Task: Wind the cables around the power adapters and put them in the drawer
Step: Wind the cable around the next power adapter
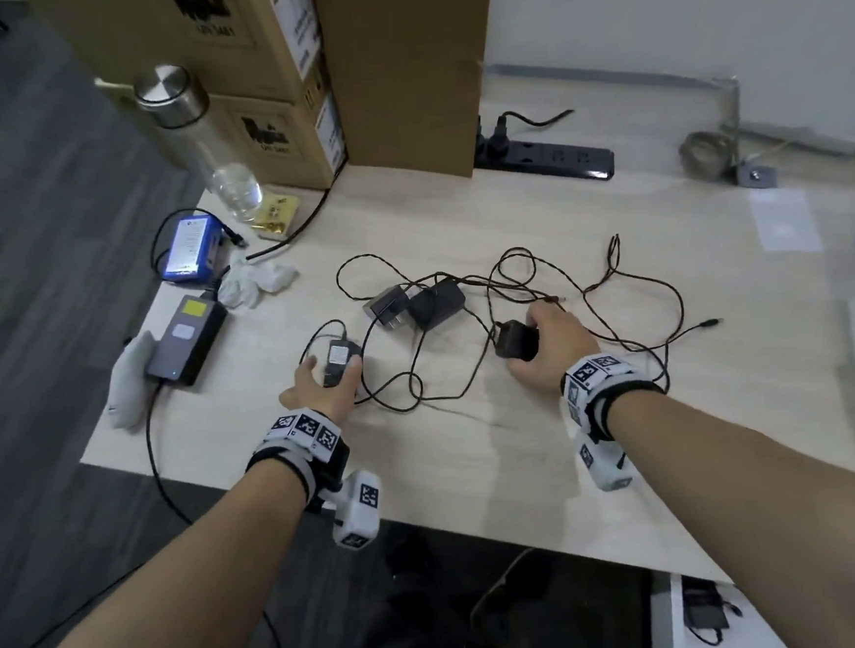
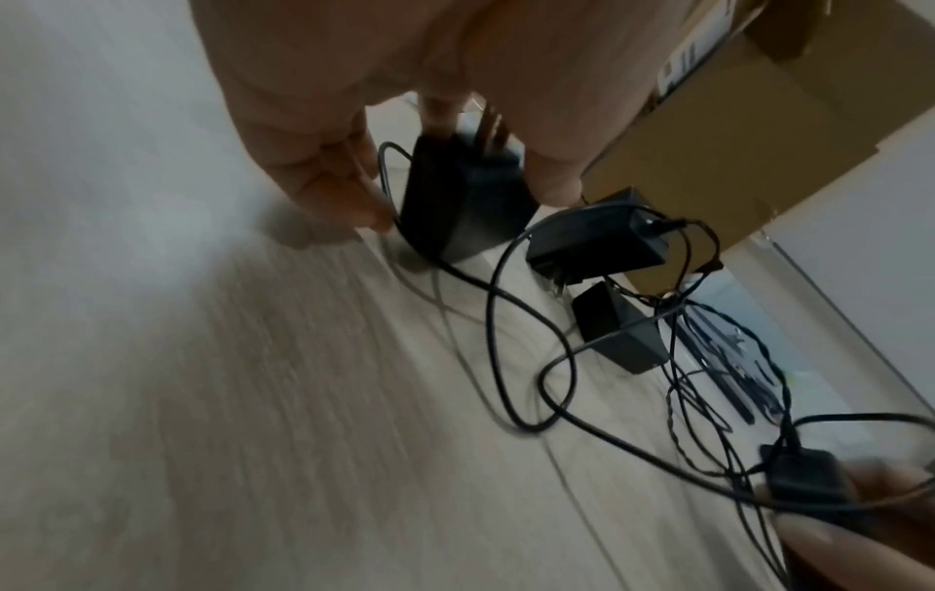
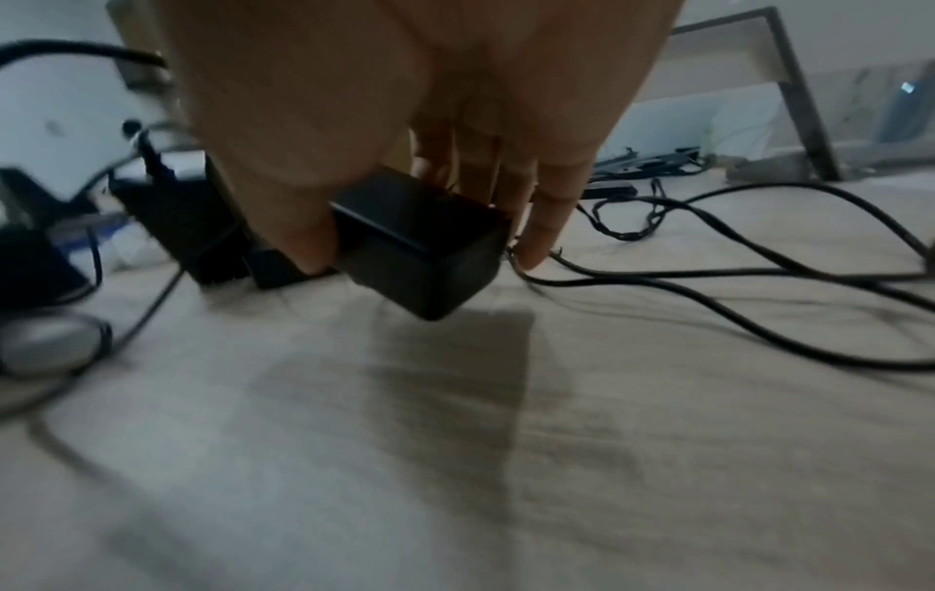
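Several black power adapters lie in a tangle of thin black cables [image 1: 514,286] on the light wooden table [image 1: 478,473]. My left hand [image 1: 325,383] grips one black adapter with a white label [image 1: 337,361], thumb and fingers on its sides; the left wrist view shows this adapter [image 2: 460,200] standing on the table. My right hand [image 1: 550,345] grips a small black cube adapter [image 1: 517,346]; the right wrist view shows that cube adapter [image 3: 420,244] lifted slightly off the table. Two more adapters [image 1: 413,302] rest between and behind the hands. An open white drawer [image 1: 704,619] sits at bottom right.
At the left edge lie a grey laptop power brick [image 1: 186,337], a blue battery pack [image 1: 192,247], crumpled tissue [image 1: 258,281] and a water bottle [image 1: 195,132]. Cardboard boxes [image 1: 344,74] and a black power strip [image 1: 555,157] stand behind.
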